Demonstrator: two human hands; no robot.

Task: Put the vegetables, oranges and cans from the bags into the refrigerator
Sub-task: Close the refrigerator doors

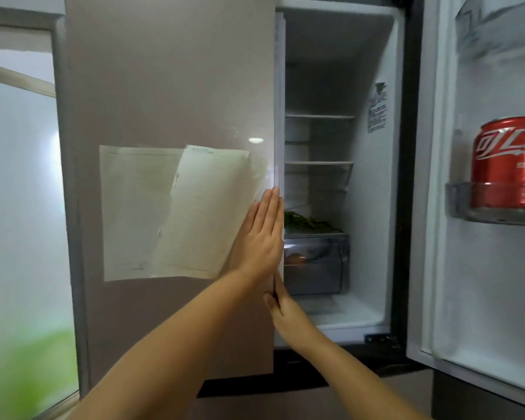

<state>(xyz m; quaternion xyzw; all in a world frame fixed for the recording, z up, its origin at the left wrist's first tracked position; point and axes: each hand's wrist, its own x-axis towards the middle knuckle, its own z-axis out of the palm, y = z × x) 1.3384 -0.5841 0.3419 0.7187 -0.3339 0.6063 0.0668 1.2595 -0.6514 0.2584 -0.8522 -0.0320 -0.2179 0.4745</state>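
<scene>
The refrigerator's left door [170, 86] is nearly closed and its right door [482, 268] stands open. My left hand [262, 237] lies flat with straight fingers against the left door near its inner edge. My right hand [281, 307] touches that same edge lower down, fingers straight. Inside, green vegetables [303, 222] lie on top of a clear drawer [315, 265], and an orange [296, 258] shows through the drawer's front. A red can [508, 165] stands on the open right door's shelf [494, 215].
Two sheets of paper [176, 213] are stuck on the left door's front. Glass shelves [319, 162] sit higher inside the refrigerator. A window [19, 177] with blurred greenery is at the far left.
</scene>
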